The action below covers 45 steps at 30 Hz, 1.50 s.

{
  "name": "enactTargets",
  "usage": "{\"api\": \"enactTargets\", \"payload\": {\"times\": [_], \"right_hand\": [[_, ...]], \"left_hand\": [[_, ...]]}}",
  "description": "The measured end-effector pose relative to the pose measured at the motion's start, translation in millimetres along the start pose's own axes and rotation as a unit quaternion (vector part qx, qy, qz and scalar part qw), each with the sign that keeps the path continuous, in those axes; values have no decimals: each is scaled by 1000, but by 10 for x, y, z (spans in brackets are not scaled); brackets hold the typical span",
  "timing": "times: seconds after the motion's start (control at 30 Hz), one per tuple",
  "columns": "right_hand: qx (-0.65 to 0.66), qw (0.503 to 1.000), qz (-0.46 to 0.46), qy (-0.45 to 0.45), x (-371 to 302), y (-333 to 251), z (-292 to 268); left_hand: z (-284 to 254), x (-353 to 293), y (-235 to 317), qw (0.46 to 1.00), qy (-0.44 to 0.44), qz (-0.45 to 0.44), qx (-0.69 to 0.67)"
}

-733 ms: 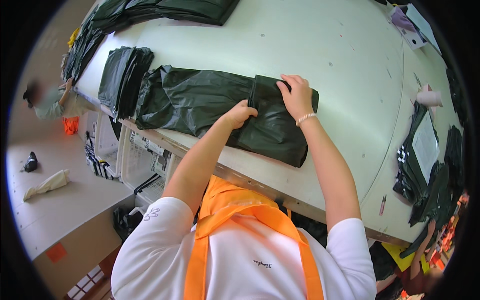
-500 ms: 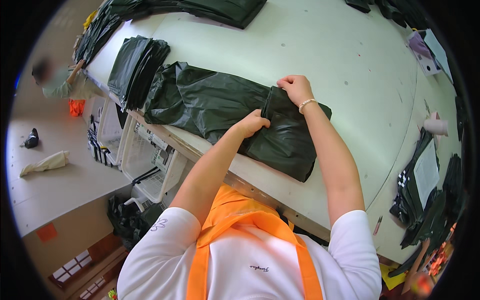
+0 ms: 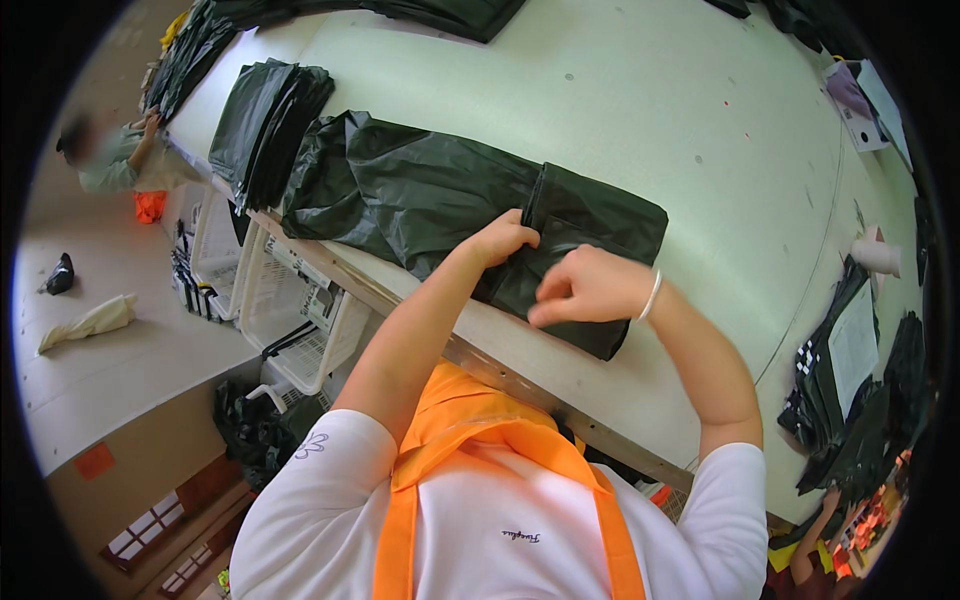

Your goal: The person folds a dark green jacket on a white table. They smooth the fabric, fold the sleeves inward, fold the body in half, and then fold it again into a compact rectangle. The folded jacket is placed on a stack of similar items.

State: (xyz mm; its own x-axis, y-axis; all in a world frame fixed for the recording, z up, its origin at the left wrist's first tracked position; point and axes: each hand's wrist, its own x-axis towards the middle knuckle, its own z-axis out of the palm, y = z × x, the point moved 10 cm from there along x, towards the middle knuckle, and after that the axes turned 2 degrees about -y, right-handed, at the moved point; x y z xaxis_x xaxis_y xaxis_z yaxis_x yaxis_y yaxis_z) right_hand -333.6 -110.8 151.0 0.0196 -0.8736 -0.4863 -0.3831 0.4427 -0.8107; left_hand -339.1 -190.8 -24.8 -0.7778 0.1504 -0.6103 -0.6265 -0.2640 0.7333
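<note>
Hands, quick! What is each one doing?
Left hand: closed, gripping a fold of the dark green, shiny plastic garment.
Right hand: fingers curled, pinching the same garment.

From my feed the scene is brightly and evenly lit, with soft, diffuse light and no harsh shadows on the pale green table point(image 3: 640, 130). The dark green plastic garment point(image 3: 450, 200) at centre shows gentle sheen along its creases, brightest toward its left end, but no blown-out glare. My right hand point(image 3: 585, 288) throws only a faint shadow onto it. Fisheye distortion is strong: the table edge bows, and a black vignette rings the frame. The centre is sharp; the person point(image 3: 105, 155) at upper left is blurred, and the lower right clutter looks soft and compressed. The white shirt point(image 3: 480, 520) at bottom stays well exposed.
</note>
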Motion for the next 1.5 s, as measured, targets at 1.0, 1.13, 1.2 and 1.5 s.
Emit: {"api": "enactTargets", "payload": {"times": [1.0,1.13,1.2,1.5], "right_hand": [[-250,758,307,518,99,722,-78],[-249,740,333,529,93,851,-131],[-252,742,336,523,42,926,-112],[-251,747,363,498,132,925,-82]], "left_hand": [[-60,4,-127,928,-155,-165,-297],[-41,109,-264,934,-156,-207,-246],[-118,129,-212,948,-153,-172,-221],[261,-798,1300,703,0,373,606]]}}
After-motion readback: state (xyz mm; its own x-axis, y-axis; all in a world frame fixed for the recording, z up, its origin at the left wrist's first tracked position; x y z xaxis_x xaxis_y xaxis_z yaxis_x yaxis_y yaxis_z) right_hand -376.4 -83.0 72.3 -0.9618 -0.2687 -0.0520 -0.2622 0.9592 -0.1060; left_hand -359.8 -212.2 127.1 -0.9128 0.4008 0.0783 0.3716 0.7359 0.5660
